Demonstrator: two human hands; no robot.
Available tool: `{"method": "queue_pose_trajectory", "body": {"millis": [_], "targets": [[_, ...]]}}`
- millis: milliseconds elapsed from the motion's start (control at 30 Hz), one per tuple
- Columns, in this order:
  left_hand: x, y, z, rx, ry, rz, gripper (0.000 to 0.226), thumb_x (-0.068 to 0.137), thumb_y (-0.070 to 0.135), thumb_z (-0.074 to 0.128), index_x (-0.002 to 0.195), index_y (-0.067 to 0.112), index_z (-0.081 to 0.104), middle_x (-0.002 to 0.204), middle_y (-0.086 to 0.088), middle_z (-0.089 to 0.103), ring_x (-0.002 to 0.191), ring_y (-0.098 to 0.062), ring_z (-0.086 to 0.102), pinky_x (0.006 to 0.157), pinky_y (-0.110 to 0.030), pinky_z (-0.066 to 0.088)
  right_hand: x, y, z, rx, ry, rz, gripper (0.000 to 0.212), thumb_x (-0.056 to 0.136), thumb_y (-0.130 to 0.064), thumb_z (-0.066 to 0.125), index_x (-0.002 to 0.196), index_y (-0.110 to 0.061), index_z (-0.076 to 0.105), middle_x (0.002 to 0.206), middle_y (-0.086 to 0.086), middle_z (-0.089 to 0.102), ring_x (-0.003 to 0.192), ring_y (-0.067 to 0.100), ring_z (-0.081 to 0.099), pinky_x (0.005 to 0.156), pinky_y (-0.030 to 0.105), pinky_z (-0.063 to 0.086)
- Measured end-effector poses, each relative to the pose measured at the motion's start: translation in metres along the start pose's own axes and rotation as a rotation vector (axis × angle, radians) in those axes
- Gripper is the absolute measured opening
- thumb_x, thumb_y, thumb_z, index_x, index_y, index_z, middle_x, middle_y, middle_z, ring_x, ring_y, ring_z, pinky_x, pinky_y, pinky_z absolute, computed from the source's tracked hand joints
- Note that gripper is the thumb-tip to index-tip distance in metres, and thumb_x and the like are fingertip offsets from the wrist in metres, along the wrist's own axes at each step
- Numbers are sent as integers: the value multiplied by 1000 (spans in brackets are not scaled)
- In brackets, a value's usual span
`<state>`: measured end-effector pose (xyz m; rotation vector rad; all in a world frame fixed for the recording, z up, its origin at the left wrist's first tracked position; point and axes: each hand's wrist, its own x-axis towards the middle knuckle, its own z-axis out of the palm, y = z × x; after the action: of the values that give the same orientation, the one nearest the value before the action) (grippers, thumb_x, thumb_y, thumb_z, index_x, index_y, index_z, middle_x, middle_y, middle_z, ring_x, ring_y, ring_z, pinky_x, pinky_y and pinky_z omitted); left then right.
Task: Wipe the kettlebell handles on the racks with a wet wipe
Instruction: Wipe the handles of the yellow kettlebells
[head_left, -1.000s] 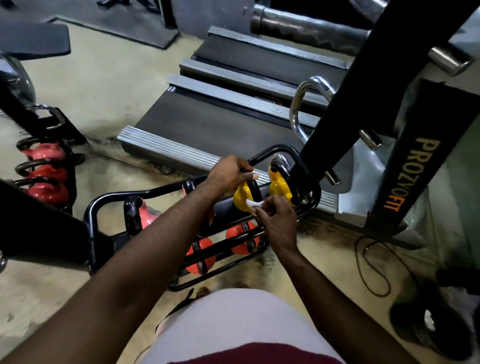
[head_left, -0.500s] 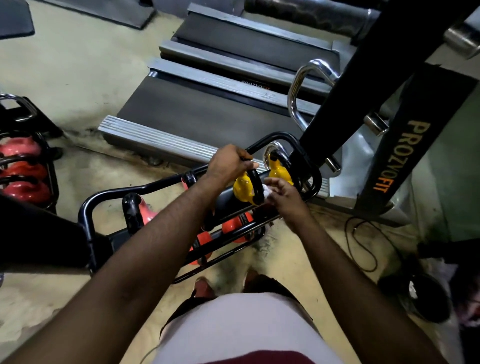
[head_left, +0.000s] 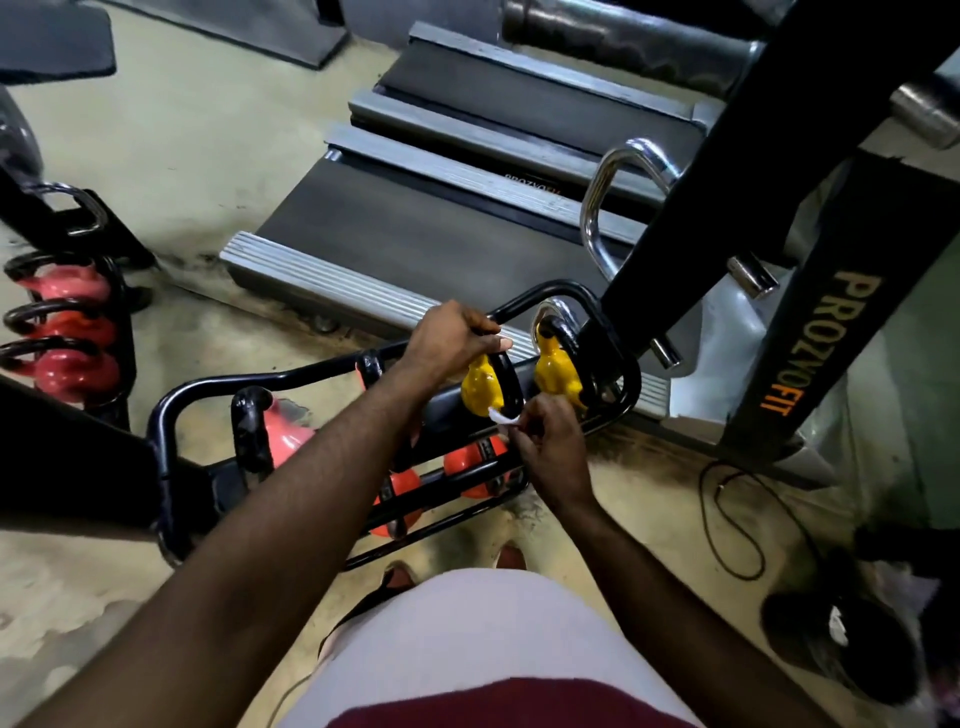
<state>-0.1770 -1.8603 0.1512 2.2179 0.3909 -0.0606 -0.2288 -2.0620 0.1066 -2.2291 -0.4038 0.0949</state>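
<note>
The right hand (head_left: 548, 447) is lower than half a second ago. It has dropped from the gap between the two yellow weights to just below them. The left hand (head_left: 452, 340) has stayed where it was.

The left hand's fingers curl over the top of the black handle (head_left: 506, 374) of the yellow kettlebell (head_left: 480, 387), with the thumb pointing right. The hand hides the top of that handle, so it is unclear whether it also touches the rack rail behind it. The right hand pinches a wet wipe (head_left: 503, 417). Only a small white corner shows, just beside the bottom of the yellow kettlebell, and the rest is buried in the fingers.

A second yellow kettlebell (head_left: 553, 371) sits just to the right on the top shelf of a black tubular rack (head_left: 166, 415). Both are glossy yellow with thick black loop handles. A pink kettlebell (head_left: 285, 436) sits further left. Orange kettlebells (head_left: 472, 457) on the lower shelf are partly hidden behind bars and forearms.

At the left edge, another rack (head_left: 67, 332) of pink kettlebells is cut off. Behind lies a treadmill (head_left: 415, 234).
</note>
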Motion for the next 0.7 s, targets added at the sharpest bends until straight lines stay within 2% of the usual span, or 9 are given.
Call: {"method": "queue_pose_trajectory", "body": {"millis": [67, 167, 300, 467, 533, 600, 700], "targets": [[1, 0, 2, 0, -17, 4, 41, 72, 49, 82, 104, 23, 78, 105, 5, 76, 99, -7, 69, 92, -31, 54, 1, 6, 0, 26, 41, 43, 29, 78, -11, 75, 77, -19, 48, 84, -4, 49, 76, 16, 50, 67, 33, 45], [2, 0, -5, -12, 1, -29, 41, 72, 49, 82, 104, 24, 78, 103, 6, 76, 97, -6, 69, 92, -31, 54, 10, 5, -3, 116, 38, 109, 27, 77, -11, 78, 78, -18, 52, 82, -2, 56, 75, 13, 55, 64, 28, 47], [2, -6, -15, -4, -5, -37, 41, 72, 50, 82, 104, 25, 78, 103, 7, 76, 99, -4, 68, 90, -25, 53, 18, -23, 15, 75, 129, 2, 39, 74, -11, 81, 73, -22, 44, 79, -3, 46, 70, 14, 43, 63, 29, 37], [4, 4, -4, -11, -18, -24, 42, 71, 47, 84, 105, 24, 78, 105, 6, 75, 97, -3, 68, 92, -26, 54, 29, -19, 7, 5, 168, -98, 40, 75, -12, 79, 76, -22, 41, 80, -2, 44, 74, 17, 43, 65, 28, 37], [3, 4, -4, -11, -23, -35, 40, 71, 46, 84, 104, 24, 78, 105, 6, 76, 94, -3, 68, 92, -28, 55, 18, -11, 5, 74, 144, -12, 37, 78, -17, 81, 76, -20, 44, 80, -3, 47, 73, 15, 45, 64, 21, 36], [3, 4, -3, 1, -34, -28, 39, 71, 46, 84, 103, 23, 78, 104, 6, 76, 93, -4, 69, 91, -29, 55, 6, 2, 0, 181, 108, 127, 29, 80, -22, 81, 80, -18, 51, 81, -4, 57, 76, 10, 54, 66, 19, 42], [4, 5, -1, -12, -34, -20, 40, 71, 46, 84, 103, 24, 78, 105, 7, 75, 93, -4, 69, 92, -31, 55, -1, 20, -9, 339, -4, 237, 16, 87, -21, 75, 93, -19, 60, 92, -5, 66, 88, 8, 64, 80, 34, 55]]}}
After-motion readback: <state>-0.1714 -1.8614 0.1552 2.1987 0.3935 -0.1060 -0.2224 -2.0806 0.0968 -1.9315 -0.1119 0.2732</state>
